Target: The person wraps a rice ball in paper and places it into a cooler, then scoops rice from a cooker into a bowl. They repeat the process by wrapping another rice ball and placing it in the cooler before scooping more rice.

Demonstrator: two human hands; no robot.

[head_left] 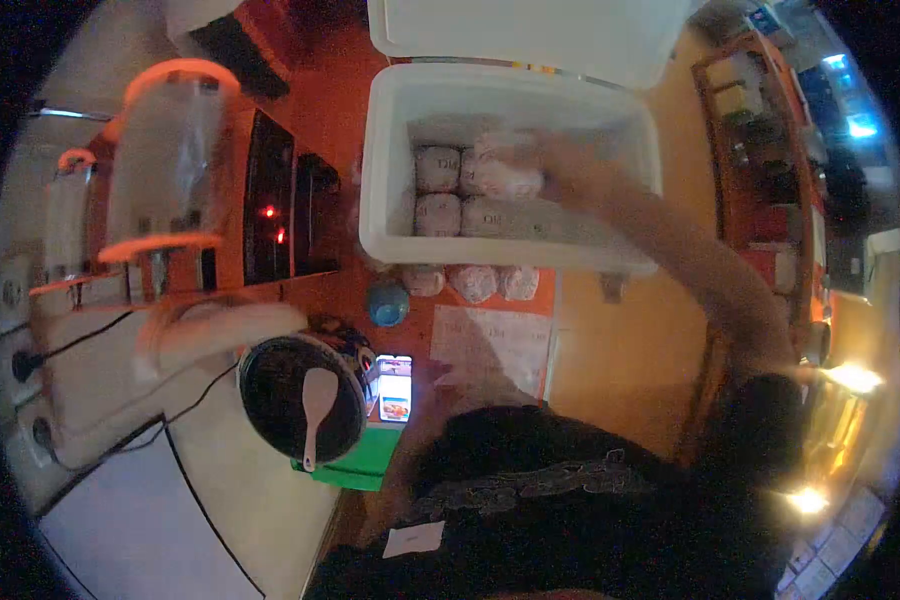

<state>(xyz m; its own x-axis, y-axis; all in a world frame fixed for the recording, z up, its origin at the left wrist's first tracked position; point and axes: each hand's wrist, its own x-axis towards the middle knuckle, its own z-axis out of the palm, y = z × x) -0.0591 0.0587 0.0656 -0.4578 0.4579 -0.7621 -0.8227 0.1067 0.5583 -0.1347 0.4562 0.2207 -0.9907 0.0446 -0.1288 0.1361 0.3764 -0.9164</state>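
My right hand (555, 172) reaches into an open white cooler box (510, 250). Its fingers are closed on a pale wrapped bundle (505, 168), which is blurred by motion. Beside and below it in the box lie more wrapped bundles (437, 170) with dark printed letters, in rows. My left hand (455, 385) is low in the middle, near the front edge of a printed paper sheet (490, 345) and right of a lit phone (395, 388). Motion smears its fingers, so its grip is unclear.
Several wrapped bundles (473, 283) and a blue round object (387, 303) stand before the box. A dark pot (270, 390) with a white paddle (319, 400) sits at left, near a green item (355, 465). Clear dispensers (170, 160) stand far left; shelves (760, 150) are at right.
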